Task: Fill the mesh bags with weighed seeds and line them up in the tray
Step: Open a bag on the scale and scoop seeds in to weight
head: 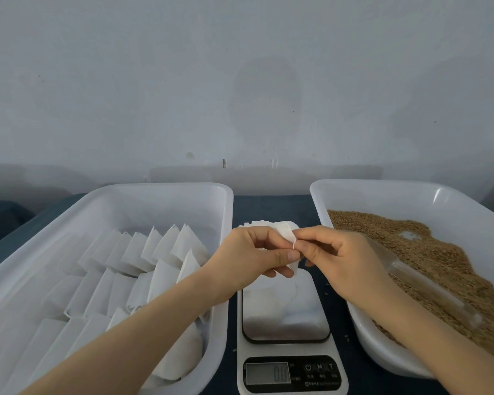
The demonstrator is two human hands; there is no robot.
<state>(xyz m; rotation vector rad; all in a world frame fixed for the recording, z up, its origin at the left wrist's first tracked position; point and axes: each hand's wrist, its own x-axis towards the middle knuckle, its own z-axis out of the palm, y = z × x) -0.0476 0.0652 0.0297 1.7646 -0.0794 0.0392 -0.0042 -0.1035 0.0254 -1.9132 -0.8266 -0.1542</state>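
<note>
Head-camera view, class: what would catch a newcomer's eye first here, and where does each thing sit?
Mid-frame, the left hand grips a white mesh bag while the right hand pinches its edge, above the scale, whose display reads 0.0. To the left, a white tray holds rows of leaning white bags. To the right, a second tray holds a spread of brown seeds.

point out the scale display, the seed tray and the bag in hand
scale display point(267, 373), head view, on the grey screen
seed tray point(382, 199), head view, bare far wall
mesh bag point(284, 230), head view, its upper part
</note>
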